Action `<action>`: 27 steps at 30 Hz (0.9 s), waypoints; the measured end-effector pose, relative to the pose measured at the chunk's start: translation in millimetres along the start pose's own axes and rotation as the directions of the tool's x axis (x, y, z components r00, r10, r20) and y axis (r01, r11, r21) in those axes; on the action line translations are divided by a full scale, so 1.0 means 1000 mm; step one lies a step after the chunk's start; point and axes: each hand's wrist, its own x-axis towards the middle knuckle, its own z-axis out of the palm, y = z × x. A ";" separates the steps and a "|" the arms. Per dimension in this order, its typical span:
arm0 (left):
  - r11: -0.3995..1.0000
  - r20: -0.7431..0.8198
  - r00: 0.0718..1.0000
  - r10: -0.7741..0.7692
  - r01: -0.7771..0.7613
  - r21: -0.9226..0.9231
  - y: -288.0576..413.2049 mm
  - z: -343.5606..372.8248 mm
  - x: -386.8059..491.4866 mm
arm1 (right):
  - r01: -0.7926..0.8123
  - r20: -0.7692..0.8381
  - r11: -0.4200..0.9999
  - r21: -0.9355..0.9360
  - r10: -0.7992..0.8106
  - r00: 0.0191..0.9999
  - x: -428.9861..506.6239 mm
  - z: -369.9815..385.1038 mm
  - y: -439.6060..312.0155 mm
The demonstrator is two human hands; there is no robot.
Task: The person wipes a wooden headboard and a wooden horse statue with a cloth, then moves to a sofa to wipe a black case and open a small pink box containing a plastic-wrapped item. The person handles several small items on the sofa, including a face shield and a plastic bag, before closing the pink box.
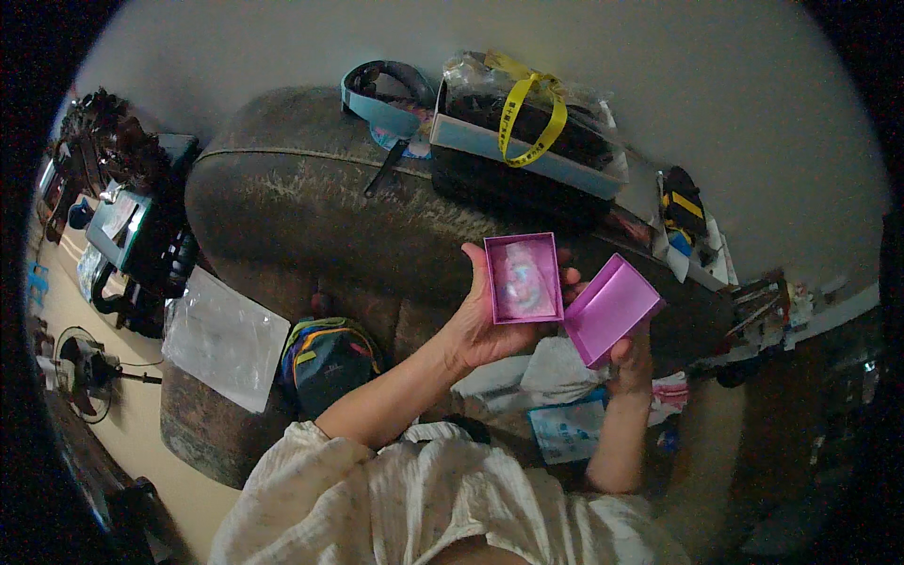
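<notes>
My left hand point(484, 332) holds a small pink-purple cardboard box point(498, 311) from below, its open top facing up. Inside lies a small item in clear plastic wrapping point(522, 279), pale with a bluish ring-like part; what it is I cannot tell. To the right, my right hand point(628, 360) grips the matching box lid point(611, 318), tilted with its hollow side towards me. The lid's left edge is close beside the box's lower right corner; whether they touch is unclear. Both hands are in front of a worn brown sofa point(304, 205).
Along the sofa's back stand a white box point(522, 159) with a yellow ribbon point(526, 134) and a light-blue headband-like strap point(381, 106). On the seat lie a clear plastic sleeve point(226, 339), a dark backpack point(332, 367), grey cloth point(558, 371) and a blue-white packet point(568, 427). A fan point(85, 374) stands left.
</notes>
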 end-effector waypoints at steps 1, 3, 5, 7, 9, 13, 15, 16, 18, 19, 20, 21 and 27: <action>1.000 0.030 1.000 -0.009 0.009 -0.015 0.001 0.001 -0.001 | -0.037 -0.061 0.999 -0.027 0.035 0.998 -0.002 0.000 0.001; 1.000 0.014 1.000 -0.010 0.010 0.012 0.004 0.001 -0.002 | 0.026 0.029 0.993 0.115 -0.029 0.999 -0.004 0.001 0.003; 0.998 0.015 1.000 -0.003 0.002 0.061 0.006 0.002 -0.003 | 0.031 0.043 0.982 0.189 -0.039 0.998 -0.004 0.002 0.006; 0.991 0.032 0.999 0.010 -0.014 0.132 0.009 0.002 -0.003 | 0.034 0.012 0.987 0.158 -0.036 0.999 -0.003 0.005 0.007; 0.975 -0.030 0.999 0.031 -0.024 0.219 0.012 0.001 -0.004 | 0.069 0.019 0.997 0.045 -0.070 0.997 0.001 0.009 0.007; 0.959 -0.138 0.989 0.061 -0.020 0.281 0.014 -0.001 -0.007 | 0.089 0.120 0.973 -0.213 -0.064 0.991 0.009 0.019 -0.002; 0.950 -0.212 0.974 0.075 -0.006 0.312 0.015 -0.004 -0.009 | 0.131 0.134 0.956 -0.263 -0.098 0.986 0.014 0.026 -0.005; 0.950 -0.228 0.971 0.078 -0.003 0.311 0.016 -0.006 -0.010 | 0.145 0.146 0.939 -0.312 -0.104 0.984 0.016 0.030 -0.006; 0.962 -0.215 0.974 0.073 -0.011 0.274 0.020 -0.011 -0.012 | 0.129 0.123 0.946 -0.299 -0.096 0.988 0.017 0.037 -0.008; 0.969 -0.198 0.978 0.067 -0.017 0.246 0.021 -0.013 -0.013 | 0.116 0.116 0.944 -0.308 -0.083 0.990 0.017 0.040 -0.007; 0.977 -0.178 0.982 0.063 -0.024 0.212 0.022 -0.016 -0.013 | 0.111 0.103 0.944 -0.310 -0.083 0.991 0.017 0.042 -0.007; 0.984 -0.158 0.986 0.060 -0.031 0.176 0.023 -0.018 -0.013 | 0.109 0.096 0.942 -0.318 -0.083 0.992 0.017 0.044 -0.005; 0.989 -0.101 0.993 0.054 -0.039 0.144 0.025 -0.020 -0.018 | 0.143 0.077 0.952 -0.272 -0.126 0.989 0.010 0.044 0.005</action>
